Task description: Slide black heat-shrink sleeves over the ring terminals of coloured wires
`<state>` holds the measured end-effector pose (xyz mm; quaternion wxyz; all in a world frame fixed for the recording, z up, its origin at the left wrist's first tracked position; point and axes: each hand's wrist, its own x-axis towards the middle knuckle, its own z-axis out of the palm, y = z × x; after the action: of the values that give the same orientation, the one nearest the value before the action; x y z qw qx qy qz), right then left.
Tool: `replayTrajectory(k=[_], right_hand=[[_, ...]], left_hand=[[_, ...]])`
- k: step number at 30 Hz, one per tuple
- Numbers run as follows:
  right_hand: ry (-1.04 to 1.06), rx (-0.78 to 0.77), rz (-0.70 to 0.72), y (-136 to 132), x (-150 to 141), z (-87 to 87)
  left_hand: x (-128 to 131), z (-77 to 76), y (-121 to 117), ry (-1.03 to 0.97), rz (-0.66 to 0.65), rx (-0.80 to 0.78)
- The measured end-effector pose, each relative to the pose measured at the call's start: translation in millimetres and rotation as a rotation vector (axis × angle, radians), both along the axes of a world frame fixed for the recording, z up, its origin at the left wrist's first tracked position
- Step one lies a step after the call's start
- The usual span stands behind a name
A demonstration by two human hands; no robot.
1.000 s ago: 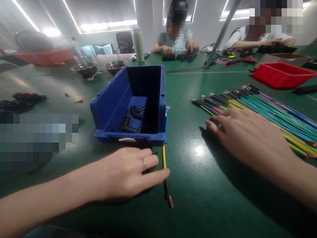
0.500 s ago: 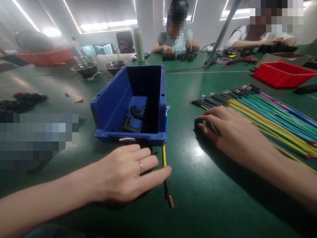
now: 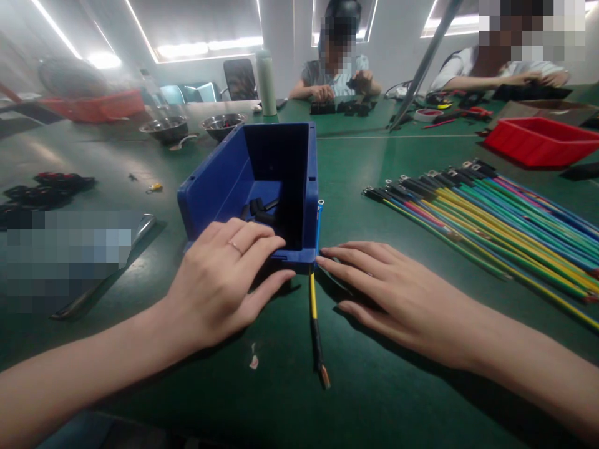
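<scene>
A blue plastic bin [image 3: 194, 193] stands on the green table with several black sleeve-like pieces [image 3: 264, 215] inside. My left hand [image 3: 219, 274] is at its front lip, fingers reaching over the lip and thumb outside, apart from them; nothing visible is held. My right hand [image 3: 374, 274] lies low to the right, fingers stretched out, fingertips by the bin's front right corner and a blue wire [image 3: 319, 224] with a ring terminal. From under that corner runs a yellow wire [image 3: 313, 296] with a black sleeve and bare copper end, untouched by either hand.
Several coloured wires [image 3: 505, 218] with ring terminals lie in a row at right. Beyond are a red tray [image 3: 538, 146], metal bowls [image 3: 163, 129] and a pale green bottle [image 3: 266, 84]. Black parts [image 3: 51, 190] lie at left. Two people work across the table.
My left hand has moved off the yellow wire and up to the bin's front lip. My right hand has come left from the row of wires to the bin's corner.
</scene>
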<state>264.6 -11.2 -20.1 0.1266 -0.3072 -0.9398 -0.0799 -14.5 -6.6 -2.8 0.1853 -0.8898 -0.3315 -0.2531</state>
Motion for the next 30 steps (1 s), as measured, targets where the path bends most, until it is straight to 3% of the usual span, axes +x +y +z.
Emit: replayTrajectory(k=[9,16,22,30], right_hand=[[-0.06,0.051,0.025,-4.1,0.0,-4.3],[0.014,0.034,0.046,-3.2,-3.0,-1.2],[0.087,-0.003,0.045,-1.4,-5.0,0.7],[0.156,0.034,-0.174,3.4,4.1,-1.5]], left_hand=[[-5.6,-4.1,8.1,-0.074,-0.147,-0.126],[-4.3,-13.4,-0.9,-0.074,-0.217,-0.039],[1.8,-13.5,-5.9,-0.041,-0.198,0.033],[0.6,-10.7,0.4,-0.054,-0.205,0.006]])
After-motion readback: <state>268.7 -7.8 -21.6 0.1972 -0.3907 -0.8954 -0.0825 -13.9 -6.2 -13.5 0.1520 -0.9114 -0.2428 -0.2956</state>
